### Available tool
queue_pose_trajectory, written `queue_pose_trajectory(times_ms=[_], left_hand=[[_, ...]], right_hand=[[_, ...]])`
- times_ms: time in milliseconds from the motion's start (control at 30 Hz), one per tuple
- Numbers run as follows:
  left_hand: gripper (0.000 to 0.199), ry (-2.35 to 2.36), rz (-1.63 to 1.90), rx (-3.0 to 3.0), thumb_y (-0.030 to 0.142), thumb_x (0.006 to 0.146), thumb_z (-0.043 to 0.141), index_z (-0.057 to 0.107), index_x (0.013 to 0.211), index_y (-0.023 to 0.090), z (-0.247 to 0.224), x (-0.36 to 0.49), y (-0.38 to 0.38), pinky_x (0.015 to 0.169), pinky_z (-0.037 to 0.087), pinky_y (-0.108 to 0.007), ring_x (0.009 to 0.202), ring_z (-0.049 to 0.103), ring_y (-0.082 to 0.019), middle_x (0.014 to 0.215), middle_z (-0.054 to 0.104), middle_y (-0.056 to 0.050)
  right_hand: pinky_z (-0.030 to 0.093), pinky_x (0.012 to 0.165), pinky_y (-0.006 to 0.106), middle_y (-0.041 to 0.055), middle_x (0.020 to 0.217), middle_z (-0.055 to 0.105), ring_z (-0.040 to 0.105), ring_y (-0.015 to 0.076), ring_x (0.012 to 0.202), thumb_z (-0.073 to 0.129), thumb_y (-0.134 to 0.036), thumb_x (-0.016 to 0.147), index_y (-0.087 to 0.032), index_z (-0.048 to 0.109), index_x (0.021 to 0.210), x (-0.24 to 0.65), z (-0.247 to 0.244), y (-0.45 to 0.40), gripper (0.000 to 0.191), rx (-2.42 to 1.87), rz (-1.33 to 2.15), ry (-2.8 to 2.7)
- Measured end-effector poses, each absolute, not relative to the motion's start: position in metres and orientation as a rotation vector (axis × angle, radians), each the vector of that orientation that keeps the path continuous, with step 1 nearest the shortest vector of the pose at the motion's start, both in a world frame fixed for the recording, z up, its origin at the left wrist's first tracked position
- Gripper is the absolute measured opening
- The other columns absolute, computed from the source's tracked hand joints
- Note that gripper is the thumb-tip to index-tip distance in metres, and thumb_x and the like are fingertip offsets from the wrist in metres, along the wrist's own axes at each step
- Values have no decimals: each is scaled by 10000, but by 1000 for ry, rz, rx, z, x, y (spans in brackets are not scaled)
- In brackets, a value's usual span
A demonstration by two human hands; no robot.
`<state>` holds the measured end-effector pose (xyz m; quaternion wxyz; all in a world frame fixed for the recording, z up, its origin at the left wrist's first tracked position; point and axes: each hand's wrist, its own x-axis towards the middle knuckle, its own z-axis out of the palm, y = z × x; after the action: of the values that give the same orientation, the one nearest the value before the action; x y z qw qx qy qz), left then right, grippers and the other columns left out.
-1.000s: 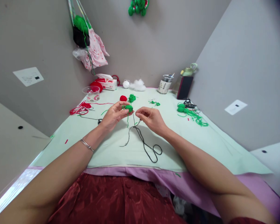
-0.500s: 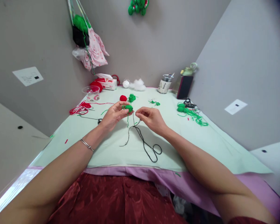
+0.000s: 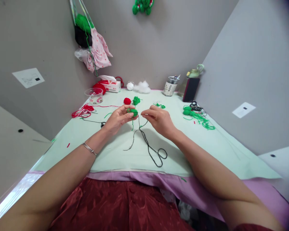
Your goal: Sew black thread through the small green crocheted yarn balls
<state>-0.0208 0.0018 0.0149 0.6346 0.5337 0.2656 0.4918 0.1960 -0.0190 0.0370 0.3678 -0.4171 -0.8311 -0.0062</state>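
Observation:
My left hand (image 3: pixel 118 118) is closed around a small green knitted piece (image 3: pixel 134 112) with a bit of red at its underside. A short green tail dangles below it. Just to the right, my right hand (image 3: pixel 159 120) pinches a thin, light-coloured needle (image 3: pixel 140 114) whose far end meets the green piece. Dark yarn (image 3: pixel 146 141) runs from the piece and from near my right fingers, then lies in a loop on the pale green tablecloth (image 3: pixel 115 160). Where exactly the needle enters the piece is too small to tell.
Behind my hands lie a red ball (image 3: pixel 127 101) and a green yarn bundle (image 3: pixel 136 100). Red yarn (image 3: pixel 83 111) and a clear tub (image 3: pixel 95 98) are at left. At right are green yarn pieces (image 3: pixel 202 121), a phone (image 3: pixel 191 90) and a pen cup (image 3: pixel 170 87).
My right hand has drawn slightly right and up from the green piece, and more of the needle shows between them. My left hand keeps its hold, shifted very slightly right.

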Motion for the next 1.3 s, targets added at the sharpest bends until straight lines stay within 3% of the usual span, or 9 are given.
queue_pose_trajectory(times_ms=[267,600,867,1300], left_hand=[[377,604,1032,1259,350,787,794,733,1132,209,13,-22,2,1004,505,-410,941,683,-189,1117,707,-63],[374,586,948,1256,381,797,788,744,1132,220,16,-23,1,940,519,-365,825,683,-154,962,720,-34],[369,582,931,1247,378,810,776,743,1136,209,13,-22,2,933,512,-367,827,677,-155,1036,727,-57],[350,574,955,1230,380,800,782,743,1097,200,16,-22,2,912,516,-362,812,665,-160,982,716,-51]], right_hand=[[395,669,251,20,790,583,558,136,714,571,-215,973,-236,760,960,206,39,-12,190,-997,-30,-2232],[424,679,246,14,793,588,569,123,702,604,-217,961,-227,762,967,206,36,-10,159,-852,102,-2210],[409,661,247,13,793,580,536,121,676,578,-259,977,-223,744,942,202,37,-13,173,-856,118,-2221],[415,665,247,12,805,600,516,115,645,591,-248,963,-210,721,961,199,38,-16,135,-891,166,-2182]])
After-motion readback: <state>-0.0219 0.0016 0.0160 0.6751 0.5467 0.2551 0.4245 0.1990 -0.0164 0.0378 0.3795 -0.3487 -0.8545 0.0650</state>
